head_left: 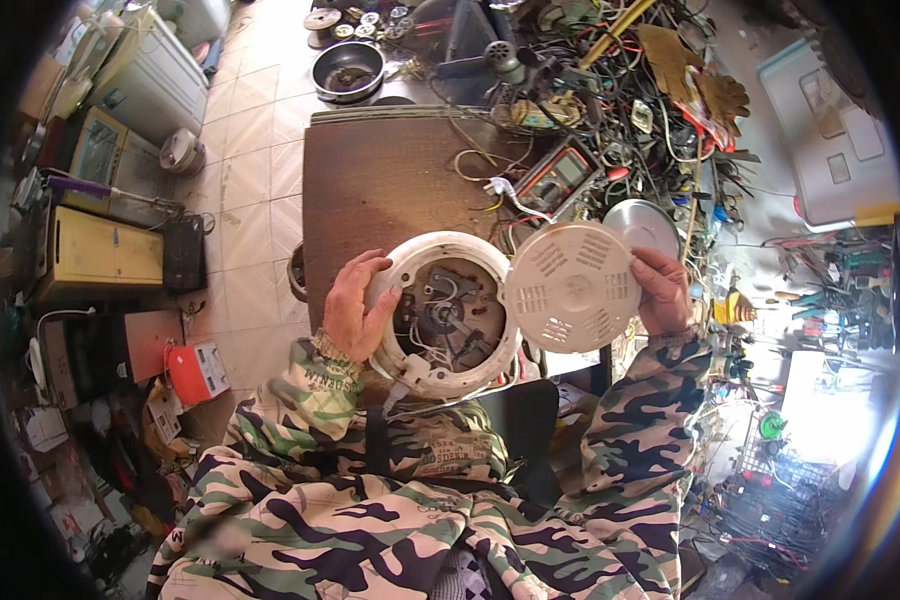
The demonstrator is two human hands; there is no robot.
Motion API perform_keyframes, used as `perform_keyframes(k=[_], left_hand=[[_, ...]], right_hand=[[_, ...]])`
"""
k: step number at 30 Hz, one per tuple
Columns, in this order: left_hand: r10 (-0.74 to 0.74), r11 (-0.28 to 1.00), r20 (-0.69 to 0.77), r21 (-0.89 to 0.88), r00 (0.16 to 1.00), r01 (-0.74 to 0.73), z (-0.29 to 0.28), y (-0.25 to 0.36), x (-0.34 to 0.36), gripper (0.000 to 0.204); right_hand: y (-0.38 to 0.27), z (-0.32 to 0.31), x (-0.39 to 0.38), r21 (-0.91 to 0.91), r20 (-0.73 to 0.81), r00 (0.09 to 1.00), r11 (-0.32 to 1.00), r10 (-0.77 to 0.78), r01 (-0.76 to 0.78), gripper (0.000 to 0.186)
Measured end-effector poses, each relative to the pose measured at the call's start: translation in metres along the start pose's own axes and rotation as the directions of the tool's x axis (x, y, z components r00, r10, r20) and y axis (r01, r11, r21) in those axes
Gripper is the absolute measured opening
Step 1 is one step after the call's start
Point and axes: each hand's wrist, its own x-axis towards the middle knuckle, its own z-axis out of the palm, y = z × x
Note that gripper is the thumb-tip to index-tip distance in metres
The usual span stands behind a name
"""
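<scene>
A round white appliance [445, 246], which looks like a rice cooker turned bottom up, sits at the near edge of the brown table. Its open underside shows a rusty metal plate, a central bracket and white wires [430, 352]. My left hand [355, 305] grips its left rim, thumb on top and fingers at the outer wall. In my right hand [662, 293] is a round off-white vented cover [575, 288], pinched at its right edge and held just right of the appliance. The cover hides what lies under it.
Behind the cover lie a digital multimeter [560, 178] and a white plug [500, 187]. A round metal lid [645, 222] is at the right. Tangled cables [610, 110] and work gloves [720, 100] heap up at the far right. A black pan [348, 72] stands beyond the table [370, 165].
</scene>
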Motion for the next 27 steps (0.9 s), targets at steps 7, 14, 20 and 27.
perform_keyframes(k=[7,14,20,27], left_hand=[[-0.157,0.92,0.099,-0.348,0.983,0.182,-0.02,0.023,-0.029,0.032],[-0.267,0.85,0.31,-0.371,0.913,0.374,-0.042,0.012,-0.086,0.028],[-0.272,0.885,0.256,-0.313,0.928,0.345,-0.042,0.024,-0.065,0.034],[-0.214,0.89,0.571,-0.221,0.793,0.399,-0.024,0.05,0.0,0.041]], right_hand=[[0.069,0.064,0.01,0.163,0.168,0.977,0.974,0.13,-0.157,0.031],[0.063,0.057,-0.02,-0.13,0.22,0.924,0.948,0.314,-0.291,0.028],[0.013,0.098,0.018,-0.651,0.562,0.741,0.749,0.367,0.122,0.023],[0.022,0.185,0.067,-0.75,0.656,0.507,0.553,0.559,0.362,0.02]])
